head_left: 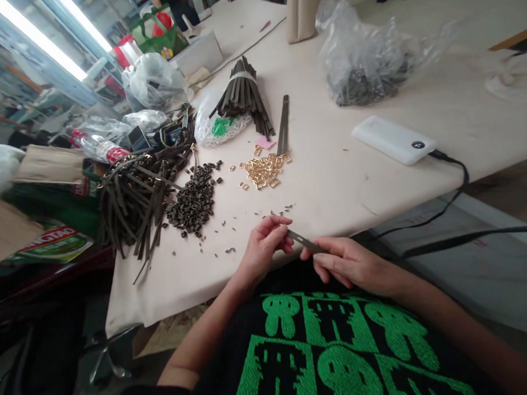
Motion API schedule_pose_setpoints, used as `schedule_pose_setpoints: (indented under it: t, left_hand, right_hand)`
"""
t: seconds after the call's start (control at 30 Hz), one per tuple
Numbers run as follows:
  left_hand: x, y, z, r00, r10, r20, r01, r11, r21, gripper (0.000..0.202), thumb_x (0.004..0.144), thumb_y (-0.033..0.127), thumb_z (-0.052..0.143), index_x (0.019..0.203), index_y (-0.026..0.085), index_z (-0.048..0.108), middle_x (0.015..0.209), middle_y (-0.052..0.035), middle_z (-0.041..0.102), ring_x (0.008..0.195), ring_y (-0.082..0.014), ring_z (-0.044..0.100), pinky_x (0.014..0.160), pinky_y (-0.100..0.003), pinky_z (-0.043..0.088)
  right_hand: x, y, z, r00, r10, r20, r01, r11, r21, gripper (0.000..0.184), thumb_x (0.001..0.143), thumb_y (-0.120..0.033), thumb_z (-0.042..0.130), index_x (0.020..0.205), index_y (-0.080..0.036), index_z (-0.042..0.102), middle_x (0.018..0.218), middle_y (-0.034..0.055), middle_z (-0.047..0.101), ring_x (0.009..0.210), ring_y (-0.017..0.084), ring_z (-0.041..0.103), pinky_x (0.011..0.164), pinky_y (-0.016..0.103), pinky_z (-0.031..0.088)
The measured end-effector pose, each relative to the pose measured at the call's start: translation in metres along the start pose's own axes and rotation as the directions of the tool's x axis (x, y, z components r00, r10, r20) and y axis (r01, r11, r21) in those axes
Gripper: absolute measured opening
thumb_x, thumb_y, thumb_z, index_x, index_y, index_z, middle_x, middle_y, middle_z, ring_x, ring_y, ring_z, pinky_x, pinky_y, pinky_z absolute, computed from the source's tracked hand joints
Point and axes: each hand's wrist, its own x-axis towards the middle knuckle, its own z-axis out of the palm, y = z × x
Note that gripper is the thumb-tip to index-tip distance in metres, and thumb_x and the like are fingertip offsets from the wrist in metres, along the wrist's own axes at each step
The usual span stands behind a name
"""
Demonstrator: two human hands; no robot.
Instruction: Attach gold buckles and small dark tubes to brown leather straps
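Observation:
A dark grey-brown strap [302, 239] with slots near one end stretches between my two hands at the table's front edge. My left hand [268, 240] pinches its slotted end, and my right hand [343, 259] grips it farther along. Beyond them lies a heap of gold-coloured metal buckles [264, 172]. Two or so loose straps [284, 124] rest with their near ends at that heap. To its left is a pile of small dark loops [192, 203]. A banded bundle of straps [242, 93] leans on a clear bag of white pieces [209, 129].
Straps with buckles [132, 200] hang over the table's left edge. A white power bank [395, 139] with a black cable lies to the right. Behind it sit a plastic bag of dark pieces [363, 76] and a beige bag [307, 8]. A person [177, 2] stands far back.

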Motion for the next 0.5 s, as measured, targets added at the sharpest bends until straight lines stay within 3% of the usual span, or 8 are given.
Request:
schedule_pose_setpoints:
  t: [0.17,0.3,0.5]
  left_hand:
    - [-0.008,-0.001,0.005,1.000,-0.028,0.002,0.028,1.000,-0.011,0.026,0.088,0.034,0.058,0.109,0.017,0.061,0.064,0.0032,0.060,0.055,-0.0080,0.055,0.061,-0.022,0.046]
    - [-0.010,-0.003,0.007,0.999,-0.054,0.004,0.054,0.998,-0.021,0.029,0.089,0.033,0.058,0.113,0.017,0.061,0.065,0.0028,0.062,0.056,-0.0085,0.057,0.062,-0.022,0.046]
    - [-0.008,-0.006,0.013,0.999,0.016,0.032,-0.018,0.999,0.046,0.035,0.090,0.035,0.058,0.118,0.015,0.057,0.065,0.0023,0.062,0.056,-0.0091,0.057,0.061,-0.022,0.046]
  right_hand:
    - [-0.021,-0.009,-0.005,0.996,-0.041,-0.080,0.023,0.974,-0.223,0.024,0.098,-0.033,0.044,0.102,-0.017,0.062,0.064,-0.0031,0.057,0.051,0.010,0.046,0.050,0.023,0.036]
    - [-0.030,-0.016,-0.007,0.988,-0.084,-0.131,0.026,0.919,-0.394,0.027,0.099,-0.032,0.043,0.088,-0.019,0.065,0.063,-0.0028,0.058,0.057,0.012,0.050,0.056,0.025,0.036]
    - [-0.021,-0.008,-0.006,0.976,-0.119,-0.184,0.034,0.912,-0.409,0.027,0.098,-0.035,0.044,0.086,-0.020,0.063,0.064,-0.0028,0.059,0.056,0.012,0.050,0.055,0.025,0.036]
